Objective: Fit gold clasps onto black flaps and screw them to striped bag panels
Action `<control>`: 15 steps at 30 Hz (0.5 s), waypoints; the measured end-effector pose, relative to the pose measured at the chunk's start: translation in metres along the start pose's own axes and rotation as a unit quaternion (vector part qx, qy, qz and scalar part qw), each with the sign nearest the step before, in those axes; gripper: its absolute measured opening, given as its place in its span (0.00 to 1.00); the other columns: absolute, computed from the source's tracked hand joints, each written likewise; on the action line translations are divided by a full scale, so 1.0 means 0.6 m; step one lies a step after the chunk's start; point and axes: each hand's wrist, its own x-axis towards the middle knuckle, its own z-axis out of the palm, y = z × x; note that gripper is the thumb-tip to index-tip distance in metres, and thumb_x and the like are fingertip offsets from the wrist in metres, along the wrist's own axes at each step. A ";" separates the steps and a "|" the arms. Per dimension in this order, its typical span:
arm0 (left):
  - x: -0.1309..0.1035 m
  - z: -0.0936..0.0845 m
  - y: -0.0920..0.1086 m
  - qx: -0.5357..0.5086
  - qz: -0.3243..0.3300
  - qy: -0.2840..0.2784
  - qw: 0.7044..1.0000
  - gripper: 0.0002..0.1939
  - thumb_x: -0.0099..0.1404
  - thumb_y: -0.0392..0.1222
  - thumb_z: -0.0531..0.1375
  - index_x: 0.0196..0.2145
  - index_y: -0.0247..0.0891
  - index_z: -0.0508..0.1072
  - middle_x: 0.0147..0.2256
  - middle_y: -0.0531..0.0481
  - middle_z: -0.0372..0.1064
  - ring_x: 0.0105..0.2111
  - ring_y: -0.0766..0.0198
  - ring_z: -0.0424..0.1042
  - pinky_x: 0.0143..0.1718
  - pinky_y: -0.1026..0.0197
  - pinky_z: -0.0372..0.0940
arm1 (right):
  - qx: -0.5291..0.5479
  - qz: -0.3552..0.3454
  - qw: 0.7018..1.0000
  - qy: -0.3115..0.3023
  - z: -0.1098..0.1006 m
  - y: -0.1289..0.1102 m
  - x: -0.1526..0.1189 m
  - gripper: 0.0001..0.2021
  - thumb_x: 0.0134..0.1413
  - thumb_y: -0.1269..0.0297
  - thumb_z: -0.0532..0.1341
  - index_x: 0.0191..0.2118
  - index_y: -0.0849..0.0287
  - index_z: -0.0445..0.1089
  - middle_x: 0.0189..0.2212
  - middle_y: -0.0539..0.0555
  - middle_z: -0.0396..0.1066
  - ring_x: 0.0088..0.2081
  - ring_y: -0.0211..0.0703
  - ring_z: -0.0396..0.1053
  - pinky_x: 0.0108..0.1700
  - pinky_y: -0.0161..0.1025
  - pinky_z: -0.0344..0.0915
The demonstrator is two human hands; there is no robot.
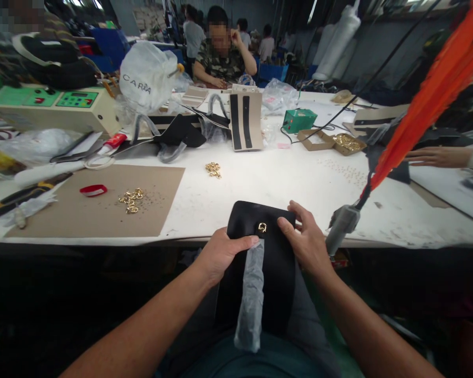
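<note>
A black leather bag panel (279, 268) hangs over the table's near edge toward my lap, its top end resting at the edge. My left hand (218, 252) grips its left side, with the thumb lying across the front near the middle. On the right side my right hand (309, 239) is closed around the upper corner, thumb in front and fingers at the edge. Between the two hands a small gold metal ring fitting (262, 227) is attached to the leather. A strap wrapped in translucent plastic (251, 302) hangs down from just below that fitting.
A brown board (102, 220) on the white table bears gold fittings (131, 200) and a red band (93, 190). More gold fittings (213, 169) lie ahead. A grey-taped tool (342, 226) hangs at right below orange strips. A co-worker's hand (437, 156) is at far right; another person sits opposite.
</note>
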 end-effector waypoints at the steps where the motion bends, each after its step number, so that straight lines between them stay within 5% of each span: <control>1: 0.001 0.001 0.001 -0.013 -0.001 -0.001 1.000 0.21 0.53 0.43 0.76 0.44 0.34 0.83 0.41 0.40 0.84 0.36 0.51 0.82 0.43 0.52 0.76 | 0.055 0.059 0.996 -0.037 0.001 0.003 -0.004 0.31 0.53 0.42 0.72 0.57 0.55 0.76 0.54 0.60 0.76 0.52 0.58 0.75 0.52 0.52 0.74; 4: 0.000 -0.001 0.005 -0.042 0.001 -0.002 0.999 0.23 0.53 0.42 0.77 0.46 0.33 0.83 0.41 0.38 0.84 0.37 0.50 0.82 0.45 0.51 0.76 | 0.234 0.200 0.942 -0.136 0.006 0.006 -0.015 0.26 0.50 0.43 0.74 0.48 0.57 0.79 0.42 0.58 0.82 0.41 0.57 0.79 0.43 0.49 0.77; 6: -0.004 -0.008 0.007 -0.067 0.004 -0.033 0.997 0.24 0.55 0.42 0.76 0.49 0.32 0.82 0.43 0.37 0.83 0.41 0.49 0.83 0.47 0.51 0.75 | 0.296 0.231 0.918 -0.126 0.011 0.004 -0.015 0.24 0.48 0.46 0.76 0.44 0.58 0.79 0.38 0.57 0.82 0.37 0.55 0.80 0.39 0.47 0.78; 11: -0.031 -0.044 -0.012 -0.103 -0.017 -0.120 0.987 0.24 0.61 0.46 0.73 0.52 0.33 0.80 0.47 0.36 0.82 0.44 0.49 0.82 0.48 0.53 0.75 | 0.306 0.223 0.924 -0.057 0.019 0.008 0.025 0.21 0.52 0.49 0.73 0.44 0.59 0.76 0.36 0.57 0.82 0.37 0.56 0.81 0.40 0.49 0.80; 15: -0.046 -0.051 -0.038 -0.091 -0.075 -0.095 0.988 0.24 0.56 0.43 0.76 0.48 0.30 0.81 0.43 0.36 0.83 0.38 0.52 0.83 0.45 0.54 0.76 | 0.250 0.187 0.950 -0.025 0.030 0.041 0.059 0.21 0.57 0.48 0.67 0.48 0.60 0.74 0.39 0.60 0.81 0.42 0.57 0.81 0.44 0.52 0.79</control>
